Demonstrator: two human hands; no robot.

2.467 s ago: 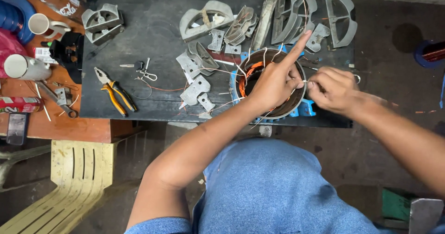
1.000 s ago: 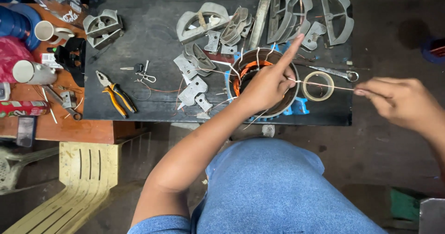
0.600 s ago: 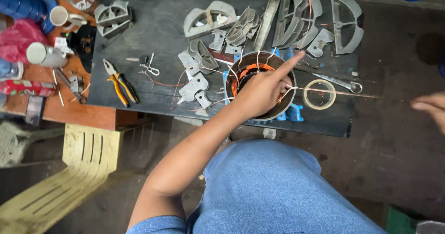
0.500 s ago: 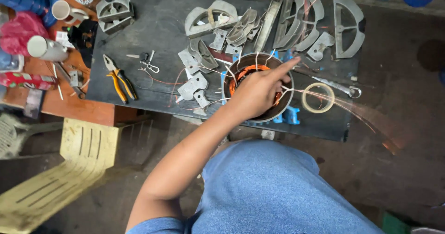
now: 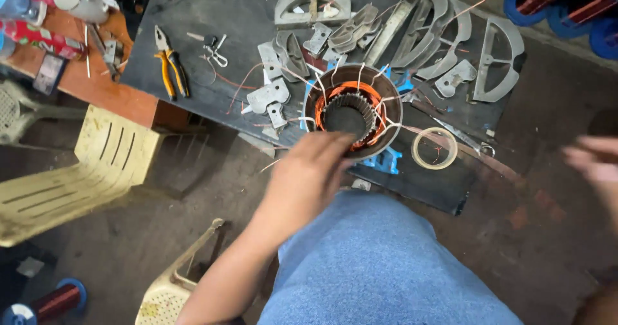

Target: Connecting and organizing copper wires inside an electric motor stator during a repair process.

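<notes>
A motor stator (image 5: pixel 353 111) with copper windings is sitting near the front edge of the dark work board (image 5: pixel 212 16), its round steel shell ringing the orange coils and the toothed bore. The left hand (image 5: pixel 308 177) is hovering just at the stator's near rim, fingers bunched and pointing toward it; blur is making it impossible to tell whether they are touching it or pinching anything. The right hand (image 5: pixel 595 164) is sitting well apart at the right edge, smeared and partly cut off, so its grip cannot be told. A roll of clear tape (image 5: pixel 434 148) is lying just beside the stator on the right. Grey winding formers (image 5: pixel 444 32) are crowding the board behind it, with flat metal pieces (image 5: pixel 273 93) to the left. Orange-handled pliers (image 5: pixel 170 64) are lying farther left. A cream plastic chair (image 5: pixel 84 170) is standing below the board, and a copper wire spool (image 5: pixel 55 302) is lying at the bottom left, partly cut off.
</notes>
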